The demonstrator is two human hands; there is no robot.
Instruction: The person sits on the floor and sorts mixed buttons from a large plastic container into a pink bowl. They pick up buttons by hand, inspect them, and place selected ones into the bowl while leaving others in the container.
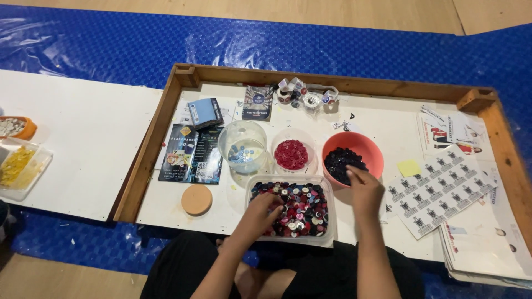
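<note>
A clear rectangular tub (pixel 327 191) of mixed red, black, white and blue buttons sits in front of me. My left hand (pixel 262 213) reaches into it, fingers curled among the buttons. My right hand (pixel 363 191) hovers at the near rim of a salmon-pink bowl (pixel 371 147) of dark buttons, fingertips pinched; whether it holds a button is hidden. Beside it stands a clear bowl of red buttons (pixel 291 154) and a clear round container with a few blue buttons (pixel 243 149).
Everything lies in a wooden-rimmed white tray (pixel 151 145) on blue sheeting. A round tan disc (pixel 197 199), dark leaflets (pixel 193 155), a small blue box (pixel 203 112), sticker sheets (pixel 438 191) and a yellow note (pixel 409 168) lie around. More tubs (pixel 19 166) sit far left.
</note>
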